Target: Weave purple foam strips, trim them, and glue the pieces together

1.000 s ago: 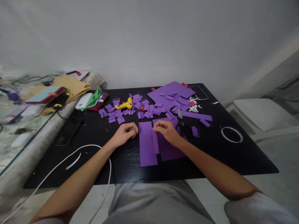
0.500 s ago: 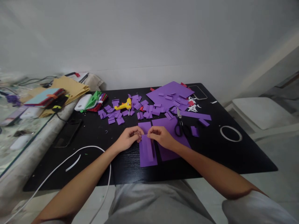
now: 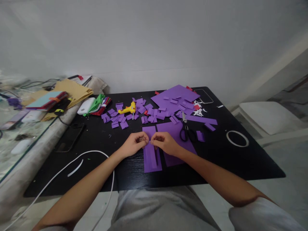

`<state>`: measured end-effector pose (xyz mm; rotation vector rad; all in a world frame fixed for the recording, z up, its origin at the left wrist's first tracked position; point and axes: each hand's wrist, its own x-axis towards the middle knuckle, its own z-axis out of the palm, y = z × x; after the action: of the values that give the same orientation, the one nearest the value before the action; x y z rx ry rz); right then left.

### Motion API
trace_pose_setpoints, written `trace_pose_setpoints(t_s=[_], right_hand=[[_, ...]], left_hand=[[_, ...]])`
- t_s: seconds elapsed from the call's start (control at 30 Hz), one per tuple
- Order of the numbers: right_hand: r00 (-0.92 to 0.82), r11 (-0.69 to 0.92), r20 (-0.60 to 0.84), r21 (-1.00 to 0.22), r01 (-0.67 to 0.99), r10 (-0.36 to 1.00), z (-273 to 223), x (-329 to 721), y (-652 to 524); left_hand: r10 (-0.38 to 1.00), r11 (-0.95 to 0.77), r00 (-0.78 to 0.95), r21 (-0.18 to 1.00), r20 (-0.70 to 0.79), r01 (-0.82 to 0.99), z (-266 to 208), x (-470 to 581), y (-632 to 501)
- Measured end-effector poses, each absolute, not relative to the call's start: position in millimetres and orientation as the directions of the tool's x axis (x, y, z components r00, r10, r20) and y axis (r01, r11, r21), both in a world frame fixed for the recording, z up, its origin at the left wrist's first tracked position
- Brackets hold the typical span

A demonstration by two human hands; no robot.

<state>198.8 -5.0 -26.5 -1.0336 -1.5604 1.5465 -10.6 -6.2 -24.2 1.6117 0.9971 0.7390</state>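
Between my two hands is a purple paper strip [image 3: 151, 154], its far end pinched by the fingertips of my left hand [image 3: 135, 143] and my right hand [image 3: 166, 143]. Both hands are closed, thumbs against fingers. The strip runs towards me and looks creased lengthwise. Under it lies a narrow purple sheet [image 3: 147, 167] on the black table. A wider purple sheet [image 3: 176, 158] lies just right, partly beneath my right hand and forearm. Beyond my right hand rest black-handled scissors [image 3: 184, 128], blades pointing away, with a small folded purple piece [image 3: 200, 136] beside them.
Small folded purple pieces [image 3: 124, 124] surround a yellow glue gun [image 3: 130, 109]. A large purple sheet [image 3: 168, 93] and white paper scraps [image 3: 198, 111] lie at the back. A white ring [image 3: 237, 138] is right; a phone [image 3: 71, 138] and white cable [image 3: 79, 156] are left.
My fingertips have drawn closer together at the strip's far end, the left hand shifting slightly right. The strip has moved slightly; the other things on the table stay put.
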Motion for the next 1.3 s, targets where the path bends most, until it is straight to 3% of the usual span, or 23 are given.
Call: trace_pose_setpoints(t_s=[0.2,1.0,1.3], right_hand=[[-0.398,-0.016,-0.023,-1.0,0.02,0.917,-27.5,205.0,2.9],[-0.5,-0.169,-0.146,-0.986,-0.001,0.853,-28.9,200.8,-1.7],[-0.484,-0.207,-0.164,-0.978,-0.036,0.86,-30.8,210.5,10.4]], left_hand=[[0.9,-0.089,0.436,0.979,0.0,0.183,-18.0,-19.0,0.4],[0.883,-0.058,0.468,0.997,0.027,0.051,-15.6,-3.4,-13.4],[0.946,-0.063,0.317,0.998,0.065,-0.017,-16.7,-11.0,-6.1]])
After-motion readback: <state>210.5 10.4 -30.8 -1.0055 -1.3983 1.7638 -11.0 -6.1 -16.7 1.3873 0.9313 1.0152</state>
